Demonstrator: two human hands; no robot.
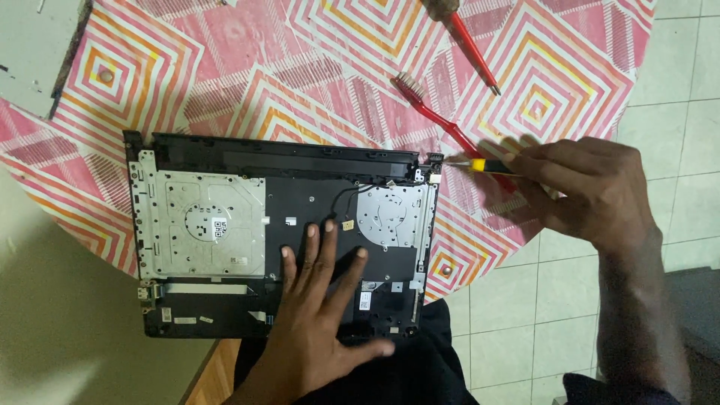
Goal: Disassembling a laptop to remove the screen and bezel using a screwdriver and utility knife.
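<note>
Screwdriver point(487, 166) in right hand point(592, 187), tip at laptop base point(277, 240) corner

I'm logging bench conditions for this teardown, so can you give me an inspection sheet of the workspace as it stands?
Surface: round table under a pink, orange and white patterned cloth.
Job's things: opened laptop base, inner side up, metal plates showing; yellow-handled screwdriver with its tip at the far right corner.
Clutter: red toothbrush, red-shafted tool, grey panel at the far left edge.
Hands: left hand flat on the base, fingers spread; right hand shut on the screwdriver.
Cables: thin black wire beside the round plate.
Surroundings: pale tiled floor.
</note>
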